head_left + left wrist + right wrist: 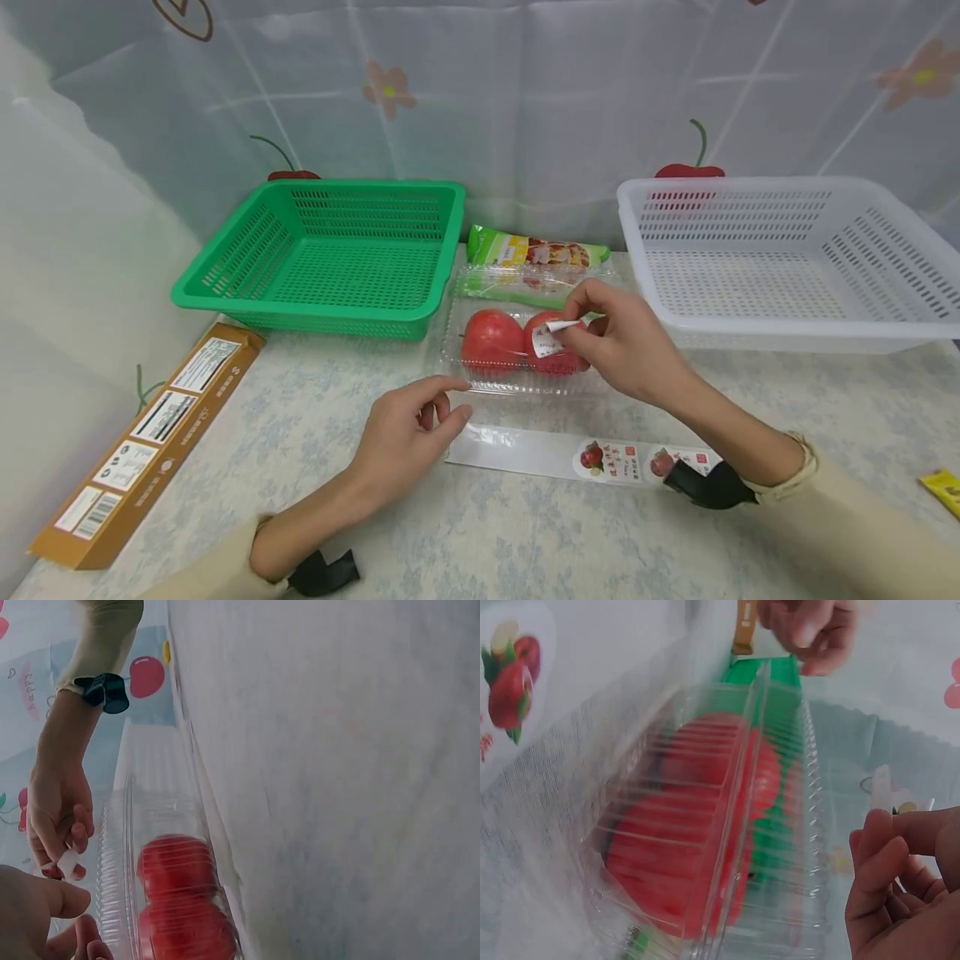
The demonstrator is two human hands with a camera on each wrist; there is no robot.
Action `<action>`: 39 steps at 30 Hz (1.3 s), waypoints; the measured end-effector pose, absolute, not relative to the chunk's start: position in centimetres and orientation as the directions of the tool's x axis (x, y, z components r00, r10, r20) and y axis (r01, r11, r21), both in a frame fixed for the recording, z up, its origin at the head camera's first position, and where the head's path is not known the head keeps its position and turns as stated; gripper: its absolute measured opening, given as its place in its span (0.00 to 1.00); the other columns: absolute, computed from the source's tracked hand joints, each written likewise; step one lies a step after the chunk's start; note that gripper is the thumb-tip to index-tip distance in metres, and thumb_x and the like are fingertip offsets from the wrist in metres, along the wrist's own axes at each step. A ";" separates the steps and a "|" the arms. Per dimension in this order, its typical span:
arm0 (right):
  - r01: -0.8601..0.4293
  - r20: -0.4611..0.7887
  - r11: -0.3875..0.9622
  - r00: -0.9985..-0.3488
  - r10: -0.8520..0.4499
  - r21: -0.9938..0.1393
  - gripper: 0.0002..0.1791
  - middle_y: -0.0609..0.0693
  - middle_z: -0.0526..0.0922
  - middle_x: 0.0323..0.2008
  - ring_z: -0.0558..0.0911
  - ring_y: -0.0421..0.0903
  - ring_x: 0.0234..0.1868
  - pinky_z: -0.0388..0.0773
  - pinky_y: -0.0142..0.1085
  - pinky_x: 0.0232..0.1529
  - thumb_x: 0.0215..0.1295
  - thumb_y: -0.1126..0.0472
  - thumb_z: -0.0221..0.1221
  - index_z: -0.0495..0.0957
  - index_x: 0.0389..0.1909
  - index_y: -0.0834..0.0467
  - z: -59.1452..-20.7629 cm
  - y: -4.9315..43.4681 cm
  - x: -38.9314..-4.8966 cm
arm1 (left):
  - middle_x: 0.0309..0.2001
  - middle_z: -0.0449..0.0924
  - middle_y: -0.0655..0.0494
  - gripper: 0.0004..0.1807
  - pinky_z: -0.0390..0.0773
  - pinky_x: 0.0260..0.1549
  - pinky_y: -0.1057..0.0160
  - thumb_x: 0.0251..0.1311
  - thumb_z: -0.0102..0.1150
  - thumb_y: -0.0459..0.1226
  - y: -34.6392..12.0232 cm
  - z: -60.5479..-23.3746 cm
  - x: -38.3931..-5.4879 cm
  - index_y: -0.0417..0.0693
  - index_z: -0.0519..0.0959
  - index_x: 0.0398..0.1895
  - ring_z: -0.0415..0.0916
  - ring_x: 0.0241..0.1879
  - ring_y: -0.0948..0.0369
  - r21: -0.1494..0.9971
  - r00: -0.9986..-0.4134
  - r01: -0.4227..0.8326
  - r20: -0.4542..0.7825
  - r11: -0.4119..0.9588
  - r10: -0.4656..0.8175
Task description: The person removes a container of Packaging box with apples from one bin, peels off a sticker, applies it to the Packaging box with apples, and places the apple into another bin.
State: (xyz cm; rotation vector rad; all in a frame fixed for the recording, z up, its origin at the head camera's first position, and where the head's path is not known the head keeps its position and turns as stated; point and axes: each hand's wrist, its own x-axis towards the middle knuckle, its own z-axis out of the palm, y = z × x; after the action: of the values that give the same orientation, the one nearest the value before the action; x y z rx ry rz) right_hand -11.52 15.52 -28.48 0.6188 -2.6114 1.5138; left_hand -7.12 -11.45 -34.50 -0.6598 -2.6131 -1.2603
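A clear plastic clamshell box holds two round red fruits; its lid looks closed in the right wrist view. Above the right-hand fruit, my right hand pinches a partly curled white sticker between thumb and fingertips. My left hand is at the near left corner of the box, fingers loosely bent and holding nothing. Between me and the box lies a glossy sticker strip, with two printed fruit labels on its right part. My right wrist overlaps the strip's right end.
A green basket stands at back left, a white basket at back right. Behind the box lies a green food packet. A long brown carton rests at far left, a small yellow packet at the right edge.
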 end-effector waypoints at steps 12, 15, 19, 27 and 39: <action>-0.452 0.360 0.625 -0.891 -0.278 -0.636 0.09 0.49 0.79 0.27 0.66 0.43 0.15 0.65 0.36 0.20 0.61 0.69 0.64 0.73 0.31 0.57 -30.0 14.4 -14.6 | 0.29 0.69 0.62 0.19 0.63 0.19 0.63 0.64 0.65 0.39 -12.2 -34.2 -9.6 0.50 0.79 0.59 0.62 0.22 0.63 0.685 -0.913 0.403 0.343 0.607 0.220; -0.436 0.357 0.659 -0.897 -0.261 -0.614 0.09 0.50 0.80 0.28 0.64 0.43 0.16 0.65 0.38 0.22 0.61 0.67 0.66 0.73 0.31 0.57 -30.3 14.5 -14.8 | 0.33 0.70 0.59 0.19 0.65 0.20 0.63 0.66 0.64 0.40 -12.2 -34.4 -9.6 0.52 0.79 0.59 0.64 0.24 0.62 0.700 -0.922 0.384 0.323 0.602 0.213; -0.423 0.360 0.684 -0.900 -0.243 -0.595 0.10 0.50 0.81 0.27 0.66 0.44 0.18 0.66 0.39 0.24 0.60 0.66 0.67 0.73 0.30 0.57 -30.7 14.4 -15.0 | 0.41 0.71 0.51 0.16 0.67 0.19 0.61 0.68 0.61 0.42 -12.0 -34.5 -9.8 0.52 0.79 0.57 0.65 0.27 0.61 0.725 -0.930 0.367 0.311 0.583 0.198; -0.406 0.317 0.735 -0.910 -0.268 -0.544 0.10 0.49 0.79 0.25 0.65 0.46 0.20 0.62 0.39 0.24 0.60 0.65 0.68 0.74 0.33 0.57 -30.7 13.9 -15.0 | 0.49 0.69 0.46 0.15 0.69 0.21 0.62 0.69 0.59 0.44 -11.8 -34.4 -10.3 0.51 0.79 0.55 0.67 0.32 0.59 0.781 -0.955 0.297 0.241 0.550 0.173; -0.357 0.233 0.750 -0.934 -0.272 -0.556 0.14 0.53 0.81 0.37 0.74 0.50 0.31 0.71 0.41 0.33 0.60 0.64 0.68 0.74 0.42 0.60 -30.8 13.9 -15.1 | 0.50 0.69 0.46 0.15 0.72 0.23 0.60 0.68 0.60 0.46 -11.9 -34.0 -10.3 0.52 0.79 0.54 0.69 0.35 0.59 0.802 -0.965 0.257 0.187 0.539 0.181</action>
State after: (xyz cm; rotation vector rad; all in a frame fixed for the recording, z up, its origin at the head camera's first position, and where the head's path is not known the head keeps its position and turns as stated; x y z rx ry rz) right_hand -15.13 13.85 -30.81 0.5075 -2.8093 0.9351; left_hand -10.34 -11.87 -34.04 -0.3829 -2.6838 -1.4190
